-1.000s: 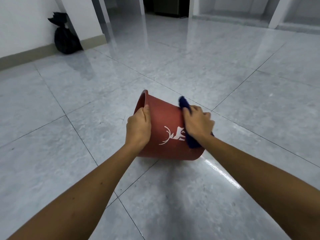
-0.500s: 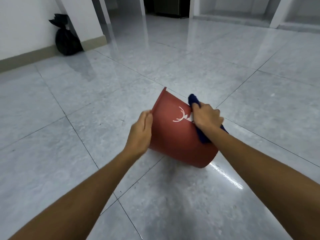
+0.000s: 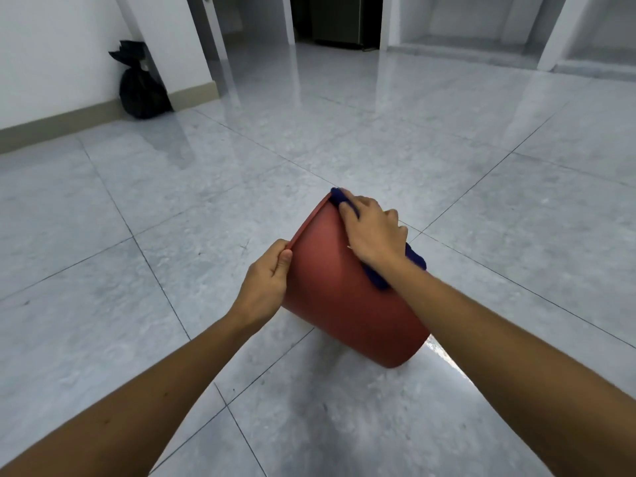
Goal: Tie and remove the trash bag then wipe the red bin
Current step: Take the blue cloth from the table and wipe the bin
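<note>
**Bag is out, bin is being wiped**

The red bin is tipped over on the floor. Its open top points away from the person and its bottom is near them. Only one edge of the bottom seems to touch the floor.

The left hand is curled shut on the rim of the bin. The thumb lies on the outside and the fingers hook over the edge. It looks like this hand keeps the bin from rolling.

The right hand lies flat on the top side of the bin, close to the rim. Its fingers are spread out a bit and press down on a blue cloth. The cloth pokes out past the fingertips and again by the wrist.

A black bag sits far off by the wall. Its top is bunched up, so it looks tied. No bag hangs over the rim of the bin. So I think the first part of the job is done.

The wiping is going on now. I cannot tell how much of the outside is clean. The inside is hidden, so I cannot tell if it has been wiped. That may be left to do, and the bottom too.
</note>
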